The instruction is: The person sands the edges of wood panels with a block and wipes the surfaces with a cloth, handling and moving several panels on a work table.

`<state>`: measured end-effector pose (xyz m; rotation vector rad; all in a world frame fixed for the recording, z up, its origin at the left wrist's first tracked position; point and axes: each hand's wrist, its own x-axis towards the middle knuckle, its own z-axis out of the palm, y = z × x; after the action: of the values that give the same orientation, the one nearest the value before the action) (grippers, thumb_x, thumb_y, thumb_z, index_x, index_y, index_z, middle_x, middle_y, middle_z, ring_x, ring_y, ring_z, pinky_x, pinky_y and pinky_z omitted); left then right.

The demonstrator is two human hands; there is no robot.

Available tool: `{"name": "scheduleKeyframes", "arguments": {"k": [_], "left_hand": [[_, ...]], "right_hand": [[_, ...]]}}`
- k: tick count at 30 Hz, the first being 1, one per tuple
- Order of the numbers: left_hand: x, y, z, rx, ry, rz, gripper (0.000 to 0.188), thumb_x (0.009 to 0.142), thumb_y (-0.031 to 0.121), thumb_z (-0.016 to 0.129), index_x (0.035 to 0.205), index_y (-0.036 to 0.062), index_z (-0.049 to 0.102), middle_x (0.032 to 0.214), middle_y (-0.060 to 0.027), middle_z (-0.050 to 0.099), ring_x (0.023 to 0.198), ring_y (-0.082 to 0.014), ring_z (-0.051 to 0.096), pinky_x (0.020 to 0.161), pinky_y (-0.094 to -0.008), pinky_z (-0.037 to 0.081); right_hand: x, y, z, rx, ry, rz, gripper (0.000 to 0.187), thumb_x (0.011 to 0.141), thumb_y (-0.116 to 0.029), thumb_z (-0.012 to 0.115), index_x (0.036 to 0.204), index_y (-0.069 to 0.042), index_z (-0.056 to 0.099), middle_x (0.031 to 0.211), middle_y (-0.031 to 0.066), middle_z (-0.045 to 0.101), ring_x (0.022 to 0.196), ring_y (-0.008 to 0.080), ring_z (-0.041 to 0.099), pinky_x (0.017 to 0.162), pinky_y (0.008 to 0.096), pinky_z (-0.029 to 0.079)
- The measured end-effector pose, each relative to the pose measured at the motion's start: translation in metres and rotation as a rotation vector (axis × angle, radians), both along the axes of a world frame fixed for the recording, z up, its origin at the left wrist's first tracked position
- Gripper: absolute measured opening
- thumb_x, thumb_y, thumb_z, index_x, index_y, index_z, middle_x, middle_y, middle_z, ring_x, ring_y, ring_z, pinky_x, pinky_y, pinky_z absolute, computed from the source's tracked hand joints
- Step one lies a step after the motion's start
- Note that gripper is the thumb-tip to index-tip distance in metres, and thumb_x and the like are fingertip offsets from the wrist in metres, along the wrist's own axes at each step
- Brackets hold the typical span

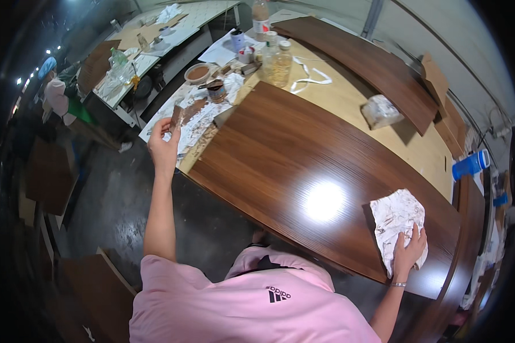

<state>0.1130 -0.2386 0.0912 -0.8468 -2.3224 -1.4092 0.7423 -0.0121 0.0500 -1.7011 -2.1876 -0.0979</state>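
Observation:
My left hand (165,143) is raised over the near left corner of the workbench, its fingers closed on a small flat brown piece (177,119). Whether that is a scraper or a block I cannot tell. Beneath it lies white paper (191,134) smeared with brown paste. A dark brown wood-grain panel (269,137) spans the bench in front of me. On its right end is a crumpled white cloth (395,211) with brown stains. My right hand (409,248) rests on the cloth's near edge, fingers spread over it.
A round tub of brown paste (198,73), an open tin (216,90) and bottles (280,66) stand at the back left. Behind the panel sit a wrapped bundle (380,111) and another brown panel (360,60). A blue bottle (470,165) is at right. Another person (60,97) stands far left.

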Motion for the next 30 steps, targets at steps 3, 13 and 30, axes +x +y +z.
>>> {"name": "scheduleKeyframes", "arguments": {"k": [3, 13, 30], "left_hand": [[-0.069, -0.016, -0.075, -0.132, -0.092, 0.062, 0.028, 0.080, 0.009, 0.075, 0.107, 0.0038, 0.068, 0.098, -0.0105, 0.072, 0.090, -0.0212, 0.068, 0.083, -0.0338, 0.052], [-0.122, 0.036, -0.153, -0.470, 0.061, 0.053, 0.028, 0.080, 0.017, 0.074, 0.106, 0.0074, 0.069, 0.098, -0.0120, 0.070, 0.096, -0.0332, 0.065, 0.083, -0.0429, 0.050], [-0.073, 0.064, -0.188, -0.692, 0.077, -0.316, 0.025, 0.099, 0.021, 0.047, 0.106, 0.0100, 0.068, 0.088, -0.0191, 0.070, 0.083, -0.0375, 0.067, 0.071, -0.0484, 0.051]], "right_hand": [[-0.010, 0.006, -0.015, -0.002, -0.023, -0.025, 0.053, 0.088, -0.019, 0.068, 0.137, -0.006, 0.055, 0.142, 0.0241, 0.045, 0.133, 0.0418, 0.041, 0.111, 0.0492, 0.033], [0.005, 0.012, -0.032, -0.007, -0.027, -0.079, 0.045, 0.095, -0.018, 0.063, 0.138, -0.010, 0.055, 0.144, 0.0203, 0.046, 0.134, 0.0385, 0.041, 0.112, 0.0477, 0.033], [0.008, 0.000, -0.031, 0.073, 0.072, -0.147, 0.039, 0.089, -0.017, 0.068, 0.126, -0.008, 0.063, 0.135, 0.0179, 0.054, 0.129, 0.0371, 0.046, 0.111, 0.0465, 0.035]]}}
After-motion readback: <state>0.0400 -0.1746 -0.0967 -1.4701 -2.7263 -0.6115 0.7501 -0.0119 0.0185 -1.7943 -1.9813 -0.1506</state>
